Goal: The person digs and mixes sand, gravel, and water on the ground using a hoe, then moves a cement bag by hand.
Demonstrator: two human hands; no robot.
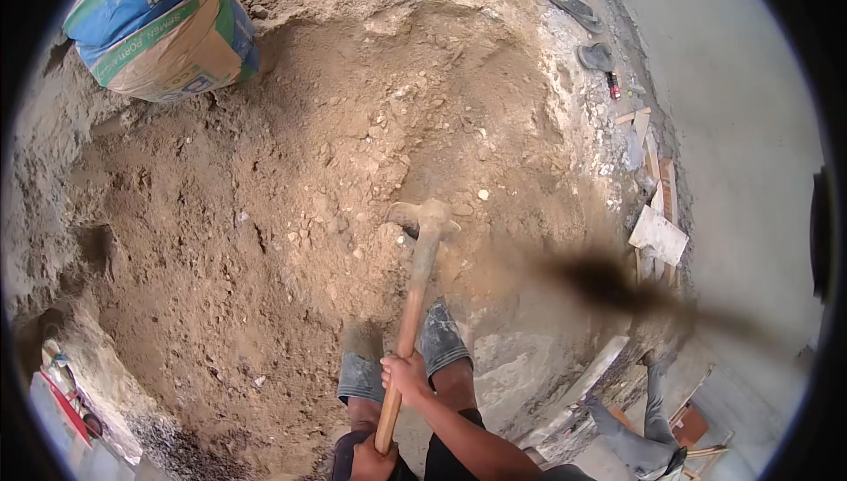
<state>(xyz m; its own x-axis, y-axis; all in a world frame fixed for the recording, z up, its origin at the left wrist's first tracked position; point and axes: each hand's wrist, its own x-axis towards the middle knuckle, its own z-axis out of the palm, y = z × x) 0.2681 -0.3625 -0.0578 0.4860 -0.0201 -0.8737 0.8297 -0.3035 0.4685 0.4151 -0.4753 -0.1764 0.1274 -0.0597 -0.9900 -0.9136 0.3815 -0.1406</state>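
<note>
Both hands grip the wooden handle of a hoe (415, 309). My right hand (404, 375) is wrapped round the middle of the shaft. Lower down, my left hand (374, 461) closes round the butt end, partly cut off by the frame's bottom edge. The dirt-coated hoe head (432, 216) rests at the loose sandy soil (265, 207), its blade pointing left and partly sunk or hidden there. Just below the head, two dusty grey boots (360, 371) stand on either side of the shaft.
A cement bag (163, 22) stands upper left. Along the right edge lie sandals (573, 6), wood scraps (653, 154) and a white board piece (659, 236). Grey clothing (635, 437) shows lower right, a red object (66, 406) lower left. A dark blur (609, 282) covers part of the right.
</note>
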